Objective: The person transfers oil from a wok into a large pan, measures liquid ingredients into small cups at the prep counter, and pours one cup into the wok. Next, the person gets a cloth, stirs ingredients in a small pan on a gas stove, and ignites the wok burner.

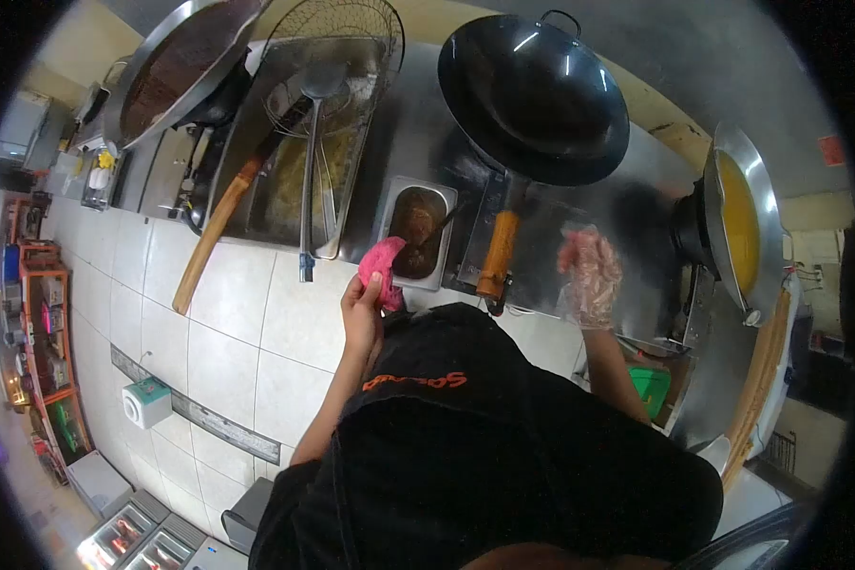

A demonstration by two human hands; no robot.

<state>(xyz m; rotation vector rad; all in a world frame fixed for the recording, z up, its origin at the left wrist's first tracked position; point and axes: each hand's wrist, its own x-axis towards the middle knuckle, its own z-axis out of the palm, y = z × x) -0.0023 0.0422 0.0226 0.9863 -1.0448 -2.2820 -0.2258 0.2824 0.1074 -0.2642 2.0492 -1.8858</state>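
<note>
My left hand (363, 302) is closed on a bright pink cloth (381, 263), in front of a small steel container (446, 249) of dark brown sauce. A dark handle rests in that sauce. My right hand (591, 275) wears a clear plastic glove and hangs over the steel stove top (551, 214). Its fingers point forward, loosely bent and apart, and I see nothing held in them. Between my hands the wooden handle (499, 255) of a black wok (537, 100) points toward me. The wok stands on the stove.
A steel tray (285, 204) of oily liquid stands left, with a wire strainer (328, 24) and a metal spatula (311, 180) across it. A large pan (176, 71) sits at far left. A wok (743, 218) of yellow oil stands right. Below is a green basket (648, 388).
</note>
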